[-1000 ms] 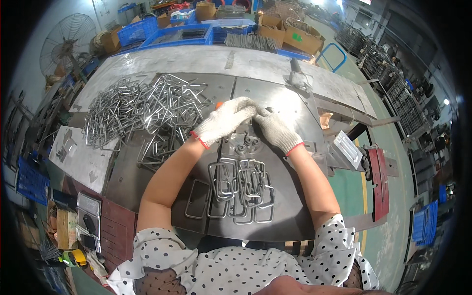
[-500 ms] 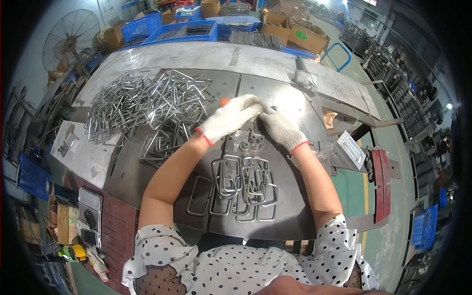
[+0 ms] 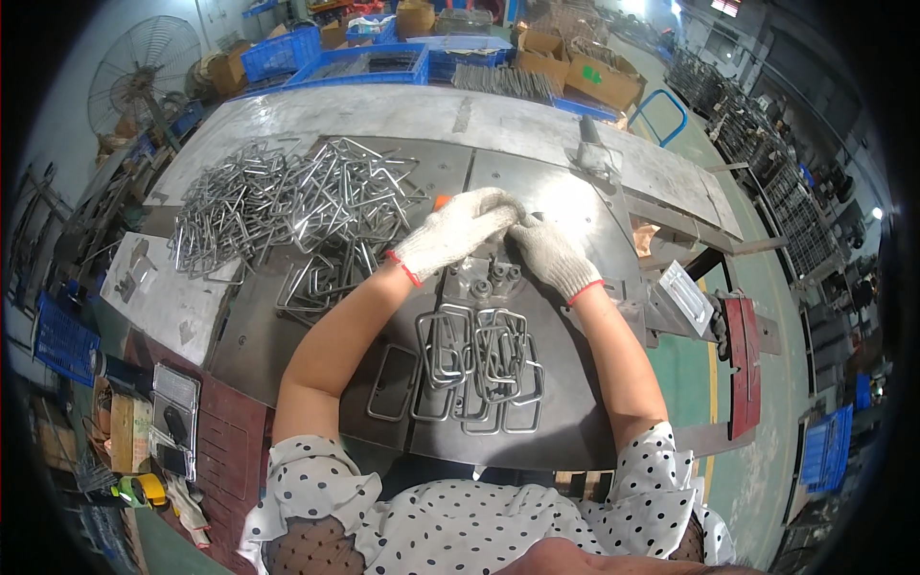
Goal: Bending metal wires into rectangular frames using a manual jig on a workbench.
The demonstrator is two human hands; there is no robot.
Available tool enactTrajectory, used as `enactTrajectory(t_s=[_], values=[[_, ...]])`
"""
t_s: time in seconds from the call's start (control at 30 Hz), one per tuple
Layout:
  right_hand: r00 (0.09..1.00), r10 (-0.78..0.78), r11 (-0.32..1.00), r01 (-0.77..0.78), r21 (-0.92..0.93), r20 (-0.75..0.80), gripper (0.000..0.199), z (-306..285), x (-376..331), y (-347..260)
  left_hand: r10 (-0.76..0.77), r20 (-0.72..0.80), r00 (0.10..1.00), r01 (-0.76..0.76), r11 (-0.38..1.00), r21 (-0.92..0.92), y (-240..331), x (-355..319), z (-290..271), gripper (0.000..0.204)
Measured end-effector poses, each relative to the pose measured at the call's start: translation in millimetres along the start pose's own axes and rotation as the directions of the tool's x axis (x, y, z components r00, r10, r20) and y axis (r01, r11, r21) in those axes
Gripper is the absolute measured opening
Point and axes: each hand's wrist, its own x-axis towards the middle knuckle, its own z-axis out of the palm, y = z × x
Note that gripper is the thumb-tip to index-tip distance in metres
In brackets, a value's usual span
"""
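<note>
White knit gloves with red cuffs cover both hands, which meet over the metal worktable (image 3: 565, 383). My left hand (image 3: 458, 235) is closed, its fingers curled toward the right one. Beside it, my right hand (image 3: 553, 252) is closed too, fingertips bent inward. Whatever lies between the fingers is hidden by the gloves. Just nearer than the hands sits a small metal fixture (image 3: 495, 279) with round bolts. Several rectangular bent-rod metal frames (image 3: 446, 385) lie overlapping in front of it. A bit of an orange part (image 3: 442, 202) shows behind my left hand.
A large heap of bent metal rods (image 3: 297, 196) covers the table's left side. Blue crates (image 3: 359, 67) and cardboard boxes (image 3: 604, 81) stand beyond the far edge. A grey cylindrical piece (image 3: 592, 144) is at the back right. A red metal part (image 3: 741, 364) stands off to the right.
The view has shifted very slightly. Both hands stay together at the same place by the fixture, with no other visible change.
</note>
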Motion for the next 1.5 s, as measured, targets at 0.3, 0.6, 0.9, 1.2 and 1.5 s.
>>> enactTrajectory(t_s=[0.3,0.6,0.9,1.2,1.5], values=[[0.998,-0.028,0.998,0.025,-0.049,-0.057,0.047,9,-1,5,0.200,-0.139,0.970,-0.104,0.857,0.505,35,-35,-95,0.037],[0.997,-0.003,1.000,0.003,0.000,-0.081,0.043,10,-6,8,-0.285,-0.105,0.953,0.247,0.525,0.814,32,-45,-105,0.048],[0.997,0.036,0.999,-0.034,0.033,-0.066,0.042,8,-5,10,-0.271,0.022,0.962,0.113,0.471,0.875,10,-86,-115,0.039],[0.995,0.059,0.998,-0.059,-0.001,-0.076,0.039,16,-5,14,-0.123,-0.132,0.984,0.179,0.548,0.817,20,-136,-84,0.030],[0.997,0.075,0.995,-0.073,0.071,-0.029,0.043,5,-5,6,0.054,-0.203,0.978,0.193,0.151,0.970,49,-138,-129,0.021]])
